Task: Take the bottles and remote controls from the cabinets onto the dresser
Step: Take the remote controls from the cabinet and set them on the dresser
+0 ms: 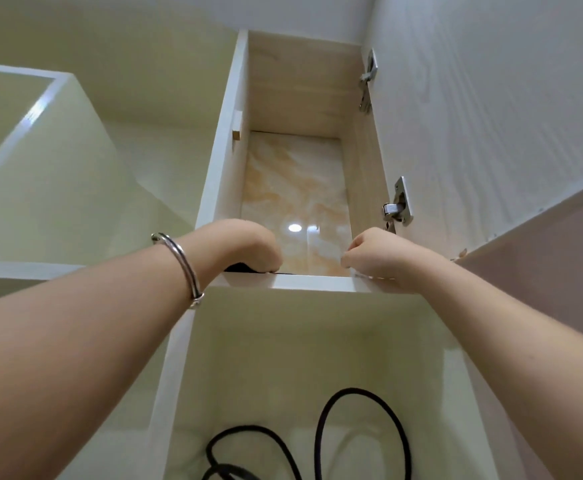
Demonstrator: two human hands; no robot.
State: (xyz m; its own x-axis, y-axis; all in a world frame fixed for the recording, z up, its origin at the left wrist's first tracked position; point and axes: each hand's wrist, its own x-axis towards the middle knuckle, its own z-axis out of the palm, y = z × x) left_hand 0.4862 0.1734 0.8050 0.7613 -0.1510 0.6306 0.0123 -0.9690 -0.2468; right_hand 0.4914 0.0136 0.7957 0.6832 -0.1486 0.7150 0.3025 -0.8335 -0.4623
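head view looks steeply up at an open wall cabinet (297,98), white outside, pale wood lining inside, with a glossy marbled back panel (293,188) that carries a bright light reflection. the cabinet door (491,116) is swung open to the right, white woodgrain, held by two metal hinges, upper hinge (369,77) and lower hinge (399,207). below the cabinet's shelf edge (311,283) sits an open compartment (300,358) with pale green walls; a black cable (352,427) loops across its lower part. another white panel (40,133) angles in at upper left.

both forearms reach up to the shelf. left hand (238,245) is over the shelf's left front corner, fingers curled down and closed over a dark object (240,267) lying on the shelf right at the front edge (only a thin black sliver shows under the palm, so cannot tell if it is a remote control or something else). a silver bangle (179,265) circles the left wrist. right hand (376,259) rests on the shelf's right front corner, fingers curled in, thumb and forefinger pinched close; cannot tell whether anything is held, nothing shows between them. the two hands are well apart, with bare shelf edge between them.
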